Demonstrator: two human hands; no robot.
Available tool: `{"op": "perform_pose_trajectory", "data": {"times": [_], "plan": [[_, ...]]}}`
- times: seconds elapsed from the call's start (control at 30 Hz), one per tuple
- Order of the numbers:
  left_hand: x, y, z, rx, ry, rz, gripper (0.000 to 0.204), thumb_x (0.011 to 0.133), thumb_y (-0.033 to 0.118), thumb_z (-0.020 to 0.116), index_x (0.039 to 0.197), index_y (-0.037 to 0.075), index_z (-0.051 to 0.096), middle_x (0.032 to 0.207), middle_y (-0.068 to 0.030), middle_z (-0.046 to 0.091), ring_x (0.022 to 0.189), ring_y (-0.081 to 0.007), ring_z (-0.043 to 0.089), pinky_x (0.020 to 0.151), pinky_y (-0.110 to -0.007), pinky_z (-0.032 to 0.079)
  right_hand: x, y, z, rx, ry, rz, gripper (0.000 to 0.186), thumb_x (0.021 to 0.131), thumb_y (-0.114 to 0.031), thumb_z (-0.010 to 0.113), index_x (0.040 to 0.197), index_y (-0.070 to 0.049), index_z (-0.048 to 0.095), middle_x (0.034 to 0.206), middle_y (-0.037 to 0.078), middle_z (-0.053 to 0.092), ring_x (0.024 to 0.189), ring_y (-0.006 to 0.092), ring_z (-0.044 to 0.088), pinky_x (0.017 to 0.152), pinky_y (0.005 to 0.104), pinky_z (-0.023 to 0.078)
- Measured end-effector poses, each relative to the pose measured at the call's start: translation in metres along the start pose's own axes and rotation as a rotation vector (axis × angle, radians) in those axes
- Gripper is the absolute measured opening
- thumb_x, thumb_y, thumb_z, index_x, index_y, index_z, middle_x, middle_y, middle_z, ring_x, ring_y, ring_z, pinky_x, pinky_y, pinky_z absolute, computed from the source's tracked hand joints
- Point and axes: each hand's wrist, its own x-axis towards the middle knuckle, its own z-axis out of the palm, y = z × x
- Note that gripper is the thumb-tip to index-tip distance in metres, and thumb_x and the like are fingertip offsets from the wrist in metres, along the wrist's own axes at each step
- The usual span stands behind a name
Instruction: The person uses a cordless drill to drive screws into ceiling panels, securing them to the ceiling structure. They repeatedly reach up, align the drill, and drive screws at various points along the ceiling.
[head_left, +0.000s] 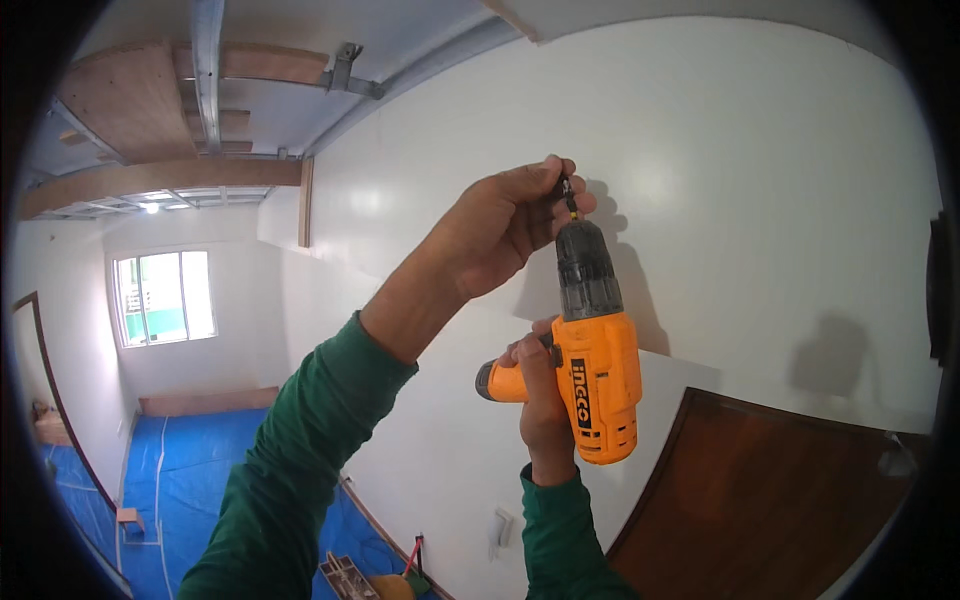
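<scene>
White wall behind the orange cordless drill (597,375): we are gripping its handle, right hand (543,400) clamped, left hand (500,228) fingers pinching the bit (569,197) above the chuck. Seems rigid, hefty; handle is the best hold.

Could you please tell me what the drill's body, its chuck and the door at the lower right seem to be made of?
Drill body: apparently moulded plastic, smooth orange with a slight sheen. Chuck: dark grey, ribbed, probably plastic or rubber-coated; cannot tell. Door: looks like wood or veneer, reddish brown and faintly glossy.
</scene>
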Motion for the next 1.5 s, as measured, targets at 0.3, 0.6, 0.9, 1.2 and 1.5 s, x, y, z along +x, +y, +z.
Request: {"op": "perform_pose_trajectory", "data": {"times": [0.3, 0.6, 0.9, 1.2, 1.5], "plan": [[-0.007, 0.032, -0.010, 0.066, -0.149, -0.015, 0.023, 0.105, 0.028, 0.062, 0.111, 0.006, 0.062, 0.095, -0.0057, 0.065, 0.096, -0.0210, 0.072, 0.095, -0.034, 0.058, -0.011, 0.004, 0.016, -0.102, 0.044, 0.037, 0.029, 0.104, -0.026, 0.059, 0.121, -0.003, 0.056, 0.096, 0.008, 0.064, 0.077, 0.0185, 0.065, 0.080, 0.0331, 0.056], [-0.015, 0.048, 0.014, -0.153, -0.348, 0.109, 0.031, 0.108, 0.037, 0.054, 0.119, 0.008, 0.053, 0.101, -0.0044, 0.061, 0.102, -0.0182, 0.067, 0.094, -0.033, 0.055, 0.002, -0.050, 0.064, -0.353, 0.178, -0.234, 0.024, 0.098, -0.008, 0.065, 0.119, 0.000, 0.057, 0.094, 0.009, 0.067, 0.083, 0.0173, 0.068, 0.080, 0.0337, 0.055], [-0.026, 0.050, 0.057, -0.185, -0.436, 0.085, 0.038, 0.110, 0.047, 0.041, 0.116, 0.012, 0.053, 0.100, -0.0034, 0.061, 0.098, -0.0142, 0.063, 0.091, -0.034, 0.052, -0.004, -0.088, 0.040, -0.771, 0.289, -0.384, 0.021, 0.097, -0.012, 0.067, 0.114, 0.000, 0.062, 0.094, 0.007, 0.067, 0.081, 0.0171, 0.065, 0.078, 0.0322, 0.054], [-0.037, 0.057, 0.085, -0.239, -0.553, 0.104, 0.043, 0.109, 0.050, 0.041, 0.118, 0.011, 0.056, 0.099, -0.0024, 0.061, 0.092, -0.0083, 0.057, 0.087, -0.028, 0.051, -0.027, -0.137, 0.040, -1.002, 0.341, -0.446, 0.023, 0.099, -0.012, 0.065, 0.119, -0.001, 0.058, 0.089, 0.005, 0.064, 0.079, 0.0128, 0.063, 0.074, 0.0302, 0.054], [-0.028, 0.071, 0.104, -0.195, -0.655, 0.105, 0.044, 0.109, 0.047, 0.039, 0.120, 0.009, 0.057, 0.103, -0.0044, 0.060, 0.102, -0.0127, 0.059, 0.098, -0.033, 0.050, -0.028, -0.167, 0.045, -0.999, 0.391, -0.426, 0.022, 0.099, -0.013, 0.066, 0.118, -0.003, 0.059, 0.091, 0.004, 0.064, 0.078, 0.0119, 0.063, 0.073, 0.0291, 0.055]]}}
